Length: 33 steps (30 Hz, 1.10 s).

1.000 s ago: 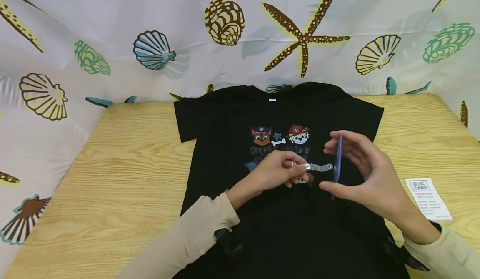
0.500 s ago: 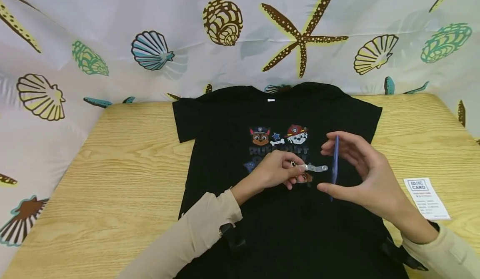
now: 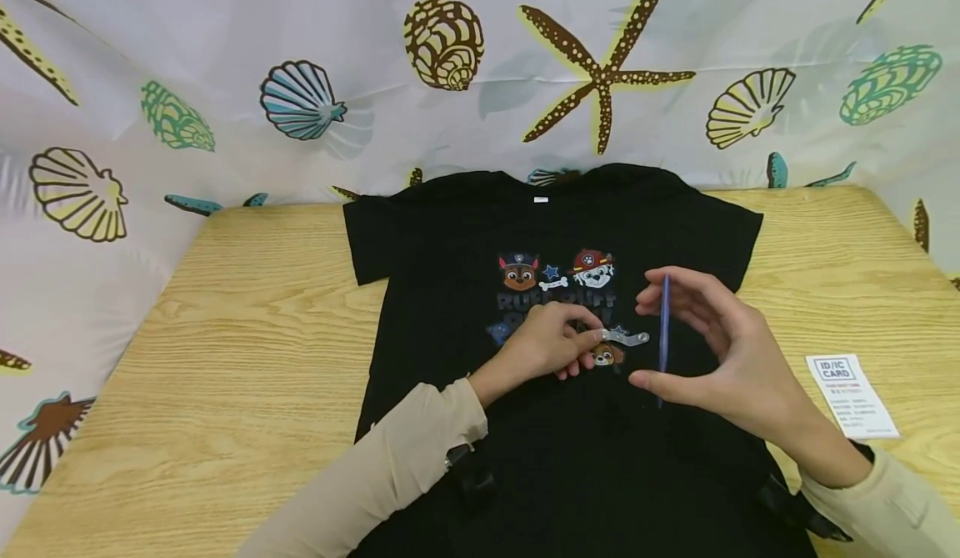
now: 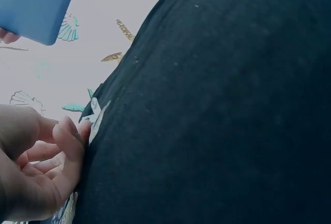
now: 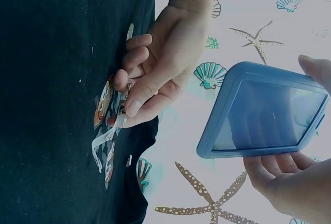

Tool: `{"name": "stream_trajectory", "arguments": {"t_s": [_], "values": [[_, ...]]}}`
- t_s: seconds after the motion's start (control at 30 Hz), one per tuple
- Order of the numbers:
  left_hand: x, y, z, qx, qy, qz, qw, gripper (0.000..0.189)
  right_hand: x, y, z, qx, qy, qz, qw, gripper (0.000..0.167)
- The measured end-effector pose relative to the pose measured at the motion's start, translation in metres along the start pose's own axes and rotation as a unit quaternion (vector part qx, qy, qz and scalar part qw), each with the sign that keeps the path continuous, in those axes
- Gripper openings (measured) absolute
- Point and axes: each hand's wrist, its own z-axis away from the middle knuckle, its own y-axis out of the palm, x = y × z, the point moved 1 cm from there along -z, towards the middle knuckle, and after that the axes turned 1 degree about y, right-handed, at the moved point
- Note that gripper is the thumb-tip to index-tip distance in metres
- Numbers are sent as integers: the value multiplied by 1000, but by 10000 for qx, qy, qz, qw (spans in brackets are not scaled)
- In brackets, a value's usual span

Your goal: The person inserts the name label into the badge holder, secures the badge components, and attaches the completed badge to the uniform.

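My left hand point(image 3: 551, 337) pinches one end of a badge clip with a clear snap strap point(image 3: 628, 339), low over the black T-shirt point(image 3: 570, 458). The strap's free end points right, a little apart from a blue card holder point(image 3: 664, 324). My right hand point(image 3: 738, 341) grips this holder by opposite edges, thumb on the lower one, so it stands upright and edge-on in the head view. Seen from the right wrist, the card holder point(image 5: 207, 138) has a blue frame round a clear window. The left wrist view shows its plain blue back point(image 4: 33, 6).
A printed ID/IC card slip point(image 3: 851, 395) lies on the wooden table point(image 3: 247, 333), right of the shirt. Cartoon dog heads and lettering point(image 3: 555, 274) mark the shirt's chest. A white curtain with shells and starfish point(image 3: 360, 24) hangs behind the table.
The card holder has shifted slightly left and turned more edge-on. The strap's free end, which overlapped the holder in view, now shows a gap from it. Both hands keep their hold.
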Motion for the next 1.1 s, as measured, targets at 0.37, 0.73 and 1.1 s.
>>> {"name": "stream_trajectory", "arguments": {"t_s": [0.37, 0.73, 1.1], "values": [[-1, 3, 0, -231, 277, -1047, 9938, 14, 0, 1, -1, 51, -1, -18, 10000, 84], [-3, 4, 1, -512, 462, -1722, 9826, 13, 0, 2, -1, 115, 17, 56, 9999, 84], [-2, 3, 2, -506, 651, -1693, 9821, 10, 1, 2, -2, 133, -33, -28, 9999, 84]]}}
